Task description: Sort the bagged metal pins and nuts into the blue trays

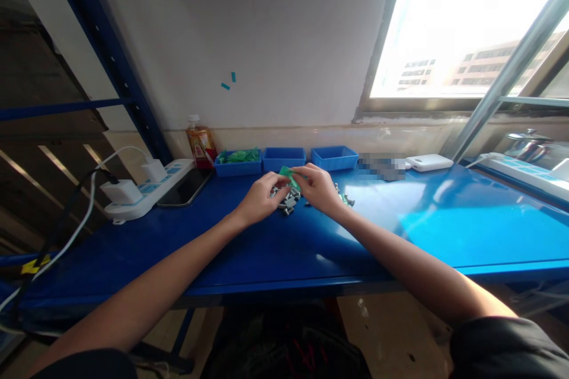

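Note:
A small green plastic bag (287,173) is stretched between my two hands above the middle of the blue table. My left hand (260,198) is closed with its fingertips at the bag's left edge. From the other side, my right hand (320,190) pinches the bag between thumb and fingers. Beneath them lies a pile of small metal parts (288,204), partly covered by the fingers. More metal pieces that look like screws (349,201) lie just right of my right hand. Whether the bag has anything inside is hidden.
Along the wall stand three blue bins: one with green bags (240,157), a middle bin (284,157) and a right bin (334,157). A bottle (201,143), phone (184,187) and power strip (146,192) are left; a white device (429,162) and another power strip (528,173) are right.

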The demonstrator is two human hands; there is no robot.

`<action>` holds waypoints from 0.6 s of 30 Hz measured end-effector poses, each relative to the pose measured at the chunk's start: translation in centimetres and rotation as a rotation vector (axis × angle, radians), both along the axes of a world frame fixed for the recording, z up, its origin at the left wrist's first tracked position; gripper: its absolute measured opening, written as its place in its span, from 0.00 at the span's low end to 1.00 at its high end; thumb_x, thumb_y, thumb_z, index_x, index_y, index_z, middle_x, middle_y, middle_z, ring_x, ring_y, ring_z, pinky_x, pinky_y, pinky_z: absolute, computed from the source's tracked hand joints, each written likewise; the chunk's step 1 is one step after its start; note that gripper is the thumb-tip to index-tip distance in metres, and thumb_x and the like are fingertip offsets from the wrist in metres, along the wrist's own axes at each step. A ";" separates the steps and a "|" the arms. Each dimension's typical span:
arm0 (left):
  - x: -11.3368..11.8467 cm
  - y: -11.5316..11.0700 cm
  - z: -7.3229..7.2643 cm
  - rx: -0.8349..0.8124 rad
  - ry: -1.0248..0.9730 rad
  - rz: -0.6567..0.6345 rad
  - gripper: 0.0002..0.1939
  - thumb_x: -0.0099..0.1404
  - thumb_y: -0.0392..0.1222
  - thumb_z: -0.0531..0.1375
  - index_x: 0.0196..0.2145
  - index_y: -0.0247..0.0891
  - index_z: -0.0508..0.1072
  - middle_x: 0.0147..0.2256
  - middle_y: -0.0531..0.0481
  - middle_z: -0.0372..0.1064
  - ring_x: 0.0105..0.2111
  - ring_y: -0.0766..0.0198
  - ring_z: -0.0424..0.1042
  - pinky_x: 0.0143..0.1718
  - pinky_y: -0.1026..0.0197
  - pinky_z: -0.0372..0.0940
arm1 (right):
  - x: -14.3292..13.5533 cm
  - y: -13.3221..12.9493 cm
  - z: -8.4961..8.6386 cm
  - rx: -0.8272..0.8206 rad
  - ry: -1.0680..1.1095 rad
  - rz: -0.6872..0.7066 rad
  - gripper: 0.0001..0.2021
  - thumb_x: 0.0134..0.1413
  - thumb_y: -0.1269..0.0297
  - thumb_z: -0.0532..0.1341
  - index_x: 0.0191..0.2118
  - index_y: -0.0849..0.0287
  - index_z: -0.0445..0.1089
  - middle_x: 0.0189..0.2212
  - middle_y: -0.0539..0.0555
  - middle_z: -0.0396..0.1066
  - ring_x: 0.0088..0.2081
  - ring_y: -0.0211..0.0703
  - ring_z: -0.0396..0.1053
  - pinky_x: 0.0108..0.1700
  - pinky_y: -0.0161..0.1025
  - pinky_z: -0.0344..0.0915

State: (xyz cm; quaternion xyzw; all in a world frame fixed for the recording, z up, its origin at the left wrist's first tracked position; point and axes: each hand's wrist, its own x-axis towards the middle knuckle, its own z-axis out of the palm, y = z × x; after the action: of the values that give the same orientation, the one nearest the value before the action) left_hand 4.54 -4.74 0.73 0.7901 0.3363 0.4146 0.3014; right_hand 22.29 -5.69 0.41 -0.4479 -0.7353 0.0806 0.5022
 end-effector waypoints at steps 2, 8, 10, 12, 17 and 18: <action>0.2 0.1 0.1 -0.171 -0.105 -0.014 0.25 0.64 0.60 0.52 0.37 0.36 0.76 0.32 0.44 0.72 0.35 0.56 0.71 0.35 0.60 0.65 | 0.0 -0.2 -0.1 0.120 -0.123 -0.001 0.14 0.58 0.67 0.55 0.44 0.57 0.76 0.34 0.54 0.70 0.33 0.40 0.68 0.35 0.36 0.65; 0.5 0.7 -0.1 -0.350 -0.221 0.084 0.27 0.54 0.64 0.61 0.31 0.33 0.75 0.28 0.46 0.73 0.28 0.60 0.72 0.29 0.62 0.64 | -0.1 -0.9 0.1 0.218 -0.314 0.094 0.19 0.55 0.77 0.51 0.47 0.58 0.74 0.46 0.59 0.67 0.45 0.44 0.68 0.47 0.40 0.66; -0.4 1.5 0.5 -0.280 -0.177 0.167 0.24 0.54 0.61 0.62 0.32 0.34 0.75 0.29 0.46 0.74 0.28 0.60 0.72 0.30 0.61 0.64 | -0.2 -1.1 0.2 0.240 -0.321 0.103 0.19 0.54 0.77 0.51 0.47 0.59 0.72 0.47 0.59 0.67 0.49 0.47 0.66 0.51 0.43 0.65; -2.2 3.0 2.0 -0.177 -0.124 0.306 0.21 0.57 0.58 0.61 0.34 0.35 0.74 0.31 0.47 0.74 0.30 0.60 0.72 0.33 0.61 0.64 | -0.3 -1.3 0.4 0.266 -0.326 0.099 0.17 0.54 0.76 0.53 0.48 0.60 0.70 0.48 0.60 0.67 0.51 0.49 0.64 0.52 0.45 0.64; -9.0 8.2 7.9 0.079 0.196 0.778 0.16 0.64 0.47 0.59 0.40 0.28 0.72 0.38 0.45 0.75 0.41 0.58 0.68 0.46 0.60 0.60 | -0.5 -1.9 0.8 0.242 -0.365 0.053 0.13 0.57 0.71 0.56 0.48 0.62 0.70 0.45 0.61 0.65 0.48 0.51 0.62 0.51 0.47 0.64; -10.2 9.3 8.7 0.081 0.267 0.799 0.16 0.63 0.45 0.60 0.42 0.27 0.72 0.40 0.45 0.75 0.42 0.58 0.68 0.48 0.59 0.60 | -0.5 -1.9 0.8 0.231 -0.376 0.045 0.13 0.58 0.70 0.56 0.47 0.61 0.70 0.44 0.61 0.65 0.48 0.51 0.62 0.50 0.47 0.64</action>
State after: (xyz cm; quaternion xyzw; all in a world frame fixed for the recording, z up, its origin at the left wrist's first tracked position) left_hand -5.69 4.56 9.45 0.6555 0.6356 0.4059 0.0393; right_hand 21.78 -7.61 1.26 -0.3782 -0.8302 -0.0778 0.4022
